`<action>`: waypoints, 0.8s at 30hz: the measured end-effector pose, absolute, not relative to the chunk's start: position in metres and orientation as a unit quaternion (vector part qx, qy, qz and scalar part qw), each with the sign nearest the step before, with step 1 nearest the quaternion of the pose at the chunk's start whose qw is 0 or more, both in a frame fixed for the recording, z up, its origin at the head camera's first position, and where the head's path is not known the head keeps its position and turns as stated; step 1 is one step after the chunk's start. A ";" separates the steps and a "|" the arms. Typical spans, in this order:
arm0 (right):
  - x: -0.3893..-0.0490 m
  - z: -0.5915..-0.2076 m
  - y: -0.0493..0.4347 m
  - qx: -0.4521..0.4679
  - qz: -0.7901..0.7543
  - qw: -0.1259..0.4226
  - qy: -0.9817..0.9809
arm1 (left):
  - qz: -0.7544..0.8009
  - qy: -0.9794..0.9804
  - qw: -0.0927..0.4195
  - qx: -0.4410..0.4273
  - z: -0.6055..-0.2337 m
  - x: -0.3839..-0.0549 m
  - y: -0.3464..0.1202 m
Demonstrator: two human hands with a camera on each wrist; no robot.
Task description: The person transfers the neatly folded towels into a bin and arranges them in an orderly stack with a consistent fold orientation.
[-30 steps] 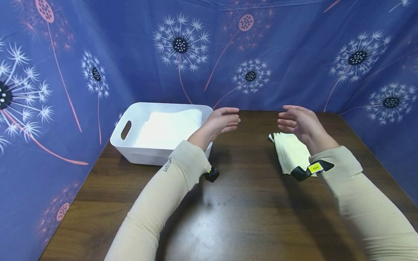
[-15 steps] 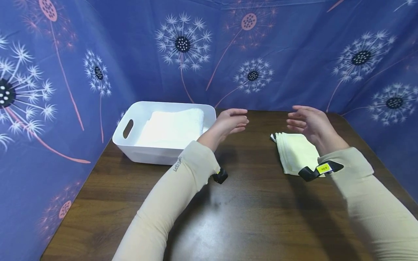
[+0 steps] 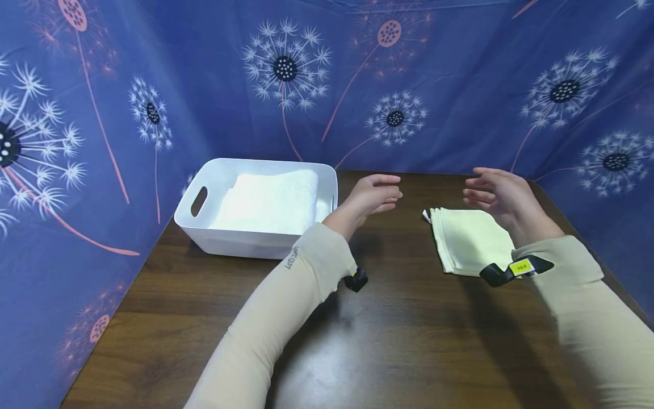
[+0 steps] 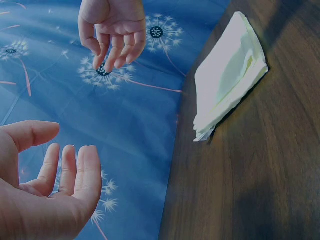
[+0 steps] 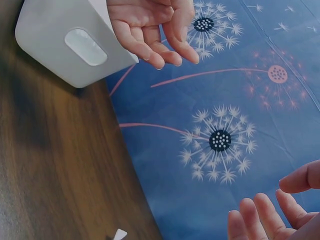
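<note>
My left hand (image 3: pixel 369 197) hovers over the table just right of the white bin, its fingers relaxed and nothing in them. Above and slightly behind the pale yellow folded cloth (image 3: pixel 470 241) hangs my right hand (image 3: pixel 503 199), also holding nothing, fingers loosely bent. The cloth lies flat on the table with a small white tag at its far left corner; in the left wrist view the cloth (image 4: pixel 232 75) shows its stacked folds. A white folded towel (image 3: pixel 271 199) lies inside the white plastic bin (image 3: pixel 245 243). Both hands are apart from all of these.
The brown wooden table (image 3: pixel 388 341) reaches a blue curtain (image 3: pixel 327 85) with dandelion prints at the back and sides. The bin has a handle slot (image 3: pixel 199 201) in its left end. A black wrist camera (image 3: pixel 356 279) sits under the left cuff.
Both hands have drifted to the right, the right hand a little more, uncovering more of the yellow cloth. Bin, towel and cloth lie as before; the head view has shifted slightly.
</note>
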State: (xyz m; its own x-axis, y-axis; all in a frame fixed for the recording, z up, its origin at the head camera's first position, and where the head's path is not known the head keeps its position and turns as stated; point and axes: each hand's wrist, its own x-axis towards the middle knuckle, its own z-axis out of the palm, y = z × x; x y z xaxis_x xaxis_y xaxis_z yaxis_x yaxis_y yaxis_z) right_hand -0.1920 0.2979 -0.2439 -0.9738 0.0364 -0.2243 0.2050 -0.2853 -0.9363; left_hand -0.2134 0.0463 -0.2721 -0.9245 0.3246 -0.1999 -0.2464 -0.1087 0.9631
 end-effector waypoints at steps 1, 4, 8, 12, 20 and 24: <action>-0.192 -0.244 0.299 0.101 -0.795 0.052 0.595 | 0.743 0.641 0.192 0.032 -0.272 -0.213 0.047; -0.191 -0.244 0.303 0.104 -0.800 0.054 0.589 | 0.741 0.642 0.193 0.031 -0.273 -0.213 0.050; -0.191 -0.246 0.306 0.106 -0.803 0.055 0.584 | 0.739 0.645 0.193 0.027 -0.275 -0.213 0.056; -0.192 -0.249 0.308 0.107 -0.804 0.052 0.583 | 0.741 0.646 0.184 0.024 -0.277 -0.212 0.061; -0.188 -0.252 0.325 0.126 -0.817 0.052 0.560 | 0.736 0.652 0.179 0.029 -0.283 -0.209 0.076; -0.188 -0.257 0.333 0.137 -0.826 0.050 0.544 | 0.733 0.655 0.180 0.026 -0.289 -0.208 0.082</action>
